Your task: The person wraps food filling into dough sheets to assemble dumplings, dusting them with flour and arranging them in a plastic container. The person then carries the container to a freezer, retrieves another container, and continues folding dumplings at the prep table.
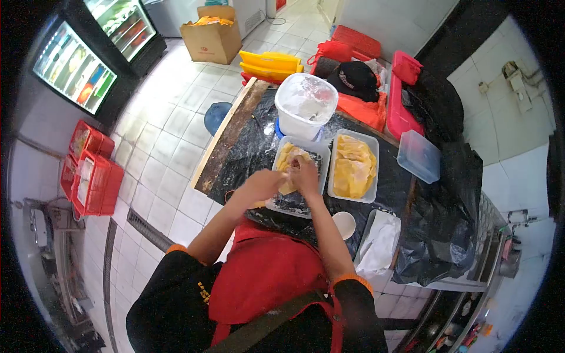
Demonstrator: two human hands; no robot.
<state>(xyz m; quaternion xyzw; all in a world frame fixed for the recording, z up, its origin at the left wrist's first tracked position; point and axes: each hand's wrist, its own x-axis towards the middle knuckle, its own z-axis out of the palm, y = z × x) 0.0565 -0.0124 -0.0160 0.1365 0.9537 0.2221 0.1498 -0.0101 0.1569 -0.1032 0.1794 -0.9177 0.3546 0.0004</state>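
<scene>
Over a clear plastic tray (297,213), my left hand (263,184) and my right hand (303,175) meet with closed fingers. Between them is a thin yellow dough sheet (287,188), pinched by both; the fingertips partly hide it. More yellow dough (287,154) lies at the tray's far end, and white powder is scattered over its dark-looking bottom. Just right of it stands a second tray (336,189) full of folded yellow dough sheets (353,167). A white tub (297,123) of white powder (307,105) stands behind the first tray.
A small white bowl (344,225) and a tray covered with white paper or cloth (378,238) are near the table's front edge. An empty clear container (419,156) sits at the right. A black cap (353,80) and red bags crowd the back. Red crates (97,182) stand on the floor.
</scene>
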